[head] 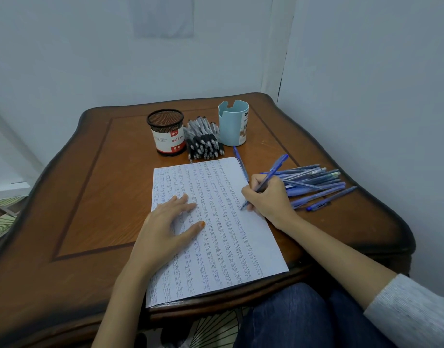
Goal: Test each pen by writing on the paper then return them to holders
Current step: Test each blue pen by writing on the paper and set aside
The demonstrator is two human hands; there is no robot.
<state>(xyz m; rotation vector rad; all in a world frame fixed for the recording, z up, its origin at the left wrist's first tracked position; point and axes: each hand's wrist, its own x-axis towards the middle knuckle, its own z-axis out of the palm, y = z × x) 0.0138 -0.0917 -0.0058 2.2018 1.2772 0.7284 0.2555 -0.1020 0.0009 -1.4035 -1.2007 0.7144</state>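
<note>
Fingers (pixel 249 193) of my right hand (pixel 268 197) are curled round a blue pen (pixel 276 169), pinching it low on the barrel, with its tip down near the right edge of the paper (pixel 215 247). My left hand (pixel 163 224) lies flat and open on the sheet's left half, fingers straight, pinning it to the bench (pixel 90 184).

Rows of test marks cover almost the whole sheet, so I judge the margin under the tip is among the little room left. I want a short, light stroke there, stopping before the tip runs off onto the wood. The sheet's near corner overhangs the bench edge, so my left palm should press down while I write.

A heap of blue pens (pixel 316 182) lies just right of my writing hand, and one loose blue pen (pixel 241 162) rests along the paper's top right edge. Black pens (pixel 203 141) lie piled between the mesh holder (pixel 167 131) and the light-blue holder (pixel 233 123). No pen shows above either rim, so I reckon all the returning remains to be done.
</note>
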